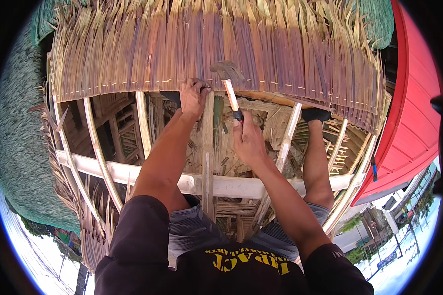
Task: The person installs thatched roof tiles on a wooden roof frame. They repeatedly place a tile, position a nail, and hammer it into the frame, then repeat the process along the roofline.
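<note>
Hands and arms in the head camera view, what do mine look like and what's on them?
Your left hand and right hand are ungloved, with no watch or bracelet showing. The left forearm and right forearm are bare below the short, dark left sleeve and right sleeve; the right one has small pale lettering.

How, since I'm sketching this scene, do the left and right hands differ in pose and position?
The right hand grips the hammer by its dark handle end; the left hand bends its fingers at the lower edge of the thatch, and whether it pinches anything small is unclear. The left hand sits higher in the picture, the right hand lower. Both are bare, with curled fingers.
</note>
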